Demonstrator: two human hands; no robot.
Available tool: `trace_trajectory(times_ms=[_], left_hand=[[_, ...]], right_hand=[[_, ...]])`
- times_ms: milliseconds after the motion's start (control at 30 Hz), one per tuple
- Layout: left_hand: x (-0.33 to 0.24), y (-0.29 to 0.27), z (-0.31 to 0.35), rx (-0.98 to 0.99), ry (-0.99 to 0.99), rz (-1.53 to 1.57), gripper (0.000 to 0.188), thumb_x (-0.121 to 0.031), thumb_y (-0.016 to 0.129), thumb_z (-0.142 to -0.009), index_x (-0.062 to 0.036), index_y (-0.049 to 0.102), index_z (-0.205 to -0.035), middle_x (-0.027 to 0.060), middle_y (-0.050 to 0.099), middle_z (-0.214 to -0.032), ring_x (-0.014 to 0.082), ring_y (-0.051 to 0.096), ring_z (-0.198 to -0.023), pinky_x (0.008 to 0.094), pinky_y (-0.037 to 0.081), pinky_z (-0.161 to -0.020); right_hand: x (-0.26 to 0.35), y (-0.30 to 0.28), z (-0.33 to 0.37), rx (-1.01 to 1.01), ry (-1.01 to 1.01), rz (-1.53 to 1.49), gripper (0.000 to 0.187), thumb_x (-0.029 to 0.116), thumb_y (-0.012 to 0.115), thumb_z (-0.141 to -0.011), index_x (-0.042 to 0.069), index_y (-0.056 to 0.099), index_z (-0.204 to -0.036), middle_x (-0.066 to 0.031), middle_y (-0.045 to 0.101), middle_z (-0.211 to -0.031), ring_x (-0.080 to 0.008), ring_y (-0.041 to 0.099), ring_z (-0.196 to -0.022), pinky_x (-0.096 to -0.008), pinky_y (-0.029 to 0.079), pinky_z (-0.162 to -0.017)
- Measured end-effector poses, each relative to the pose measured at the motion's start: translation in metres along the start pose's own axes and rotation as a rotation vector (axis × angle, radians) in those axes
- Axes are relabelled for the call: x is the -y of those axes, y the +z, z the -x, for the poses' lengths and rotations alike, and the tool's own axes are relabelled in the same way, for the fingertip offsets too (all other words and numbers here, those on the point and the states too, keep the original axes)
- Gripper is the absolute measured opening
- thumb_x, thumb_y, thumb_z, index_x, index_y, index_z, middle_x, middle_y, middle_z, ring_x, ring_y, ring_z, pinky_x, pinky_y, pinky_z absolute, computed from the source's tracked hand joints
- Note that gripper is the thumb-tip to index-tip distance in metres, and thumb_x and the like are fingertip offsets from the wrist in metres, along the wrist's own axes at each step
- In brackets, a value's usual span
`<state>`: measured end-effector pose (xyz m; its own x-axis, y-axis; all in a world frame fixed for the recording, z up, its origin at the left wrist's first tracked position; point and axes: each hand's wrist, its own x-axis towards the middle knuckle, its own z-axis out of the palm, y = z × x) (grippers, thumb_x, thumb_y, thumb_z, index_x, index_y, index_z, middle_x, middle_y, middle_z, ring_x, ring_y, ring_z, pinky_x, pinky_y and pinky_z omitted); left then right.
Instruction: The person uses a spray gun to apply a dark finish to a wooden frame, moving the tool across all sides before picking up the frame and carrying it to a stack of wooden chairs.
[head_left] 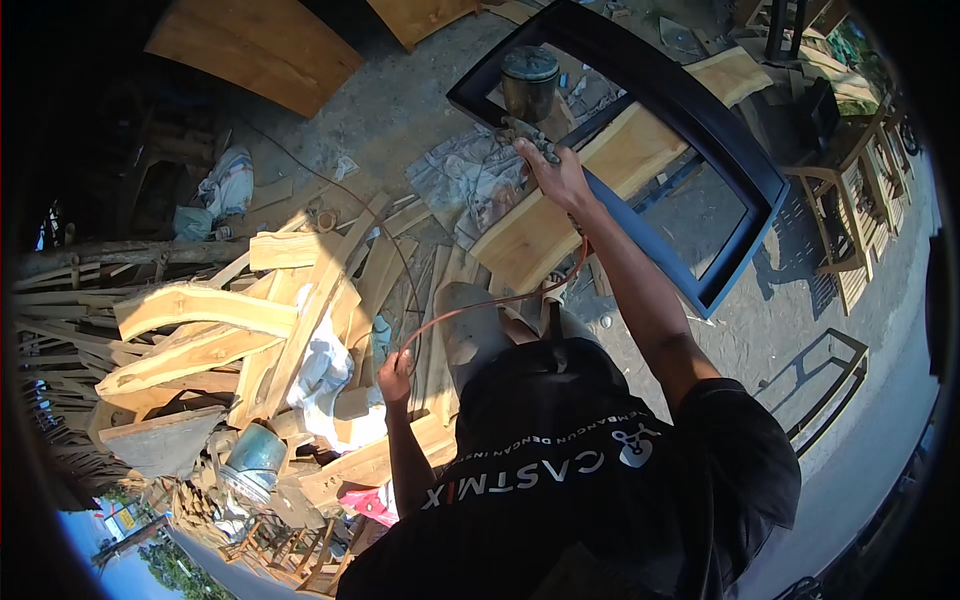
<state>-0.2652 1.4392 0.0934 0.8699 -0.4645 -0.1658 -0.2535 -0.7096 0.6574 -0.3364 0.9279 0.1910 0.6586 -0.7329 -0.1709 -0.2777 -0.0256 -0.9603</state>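
My right hand [558, 178] is closed around the handle of a small metal spray gun [530, 136], near the left side of a dark-painted rectangular frame [738, 150]. An orange-red hose [470, 309] runs from beneath my right hand, in a curve across my legs, to my left hand [395, 376]. The fingers of my left hand are closed on this hose. The frame rests over a thick pale wooden plank [535, 235]. A stained round can [530, 82] shows inside the frame's opening, just beyond the spray gun.
Loose boards [205, 310] are heaped on my left, with a blue-grey bucket [256, 452] among them. Crumpled cloth [465, 175] lies by the plank. Wooden chairs [850, 200] stand at right, above a slim dark frame [835, 395]. A brown panel [255, 50] is at far left.
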Motion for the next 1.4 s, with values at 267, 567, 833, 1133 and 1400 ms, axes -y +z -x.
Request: trace_trajectory(times_ms=[267,567,833,1133,1400], left_hand=[[-0.013,-0.033,-0.087,0.010,0.053,-0.082,0.027,-0.026,0.063,-0.101,0.0000,0.070,-0.099,0.0120,0.066,-0.072,0.0207,0.064,-0.068,0.0373,0.049,-0.067],[-0.017,-0.073,-0.259,0.193,0.071,-0.022,0.023,-0.022,0.064,-0.102,-0.0007,0.070,-0.097,0.0121,0.065,-0.072,0.0204,0.060,-0.063,0.0367,0.048,-0.062],[-0.020,-0.108,-0.403,0.344,0.358,-0.051,0.021,-0.021,0.065,-0.101,-0.0005,0.069,-0.099,0.0183,0.070,-0.081,0.0299,0.069,-0.071,0.0406,0.051,-0.066],[-0.008,-0.130,-0.470,0.432,0.441,-0.071,0.023,-0.023,0.068,-0.100,0.0000,0.069,-0.101,0.0170,0.069,-0.082,0.0253,0.064,-0.071,0.0376,0.051,-0.070],[-0.023,-0.133,-0.492,0.443,0.489,-0.049,0.020,-0.019,0.067,-0.100,0.0013,0.069,-0.102,0.0185,0.071,-0.085,0.0317,0.070,-0.077,0.0398,0.053,-0.070]], right_hand=[[0.002,0.016,-0.108,-0.181,0.034,-0.001,0.055,0.054,0.068,-0.095,-0.001,0.073,-0.093,-0.0072,0.067,-0.074,-0.0150,0.063,-0.065,-0.0326,0.049,-0.062],[0.045,0.008,-0.184,-0.474,0.089,0.239,0.073,0.069,0.066,-0.089,-0.004,0.074,-0.089,-0.0133,0.070,-0.075,-0.0222,0.069,-0.074,-0.0382,0.053,-0.076],[0.064,0.061,-0.149,-0.432,0.237,0.225,0.066,0.063,0.068,-0.092,-0.003,0.073,-0.091,-0.0074,0.066,-0.068,-0.0170,0.062,-0.067,-0.0366,0.049,-0.065],[0.089,0.141,-0.081,-0.476,0.108,0.131,0.064,0.061,0.069,-0.093,-0.003,0.075,-0.099,-0.0103,0.070,-0.079,-0.0161,0.063,-0.076,-0.0355,0.049,-0.070],[0.100,0.119,-0.121,-0.491,0.276,0.262,0.061,0.059,0.068,-0.095,0.000,0.075,-0.108,-0.0090,0.066,-0.071,-0.0175,0.060,-0.067,-0.0385,0.048,-0.066]])
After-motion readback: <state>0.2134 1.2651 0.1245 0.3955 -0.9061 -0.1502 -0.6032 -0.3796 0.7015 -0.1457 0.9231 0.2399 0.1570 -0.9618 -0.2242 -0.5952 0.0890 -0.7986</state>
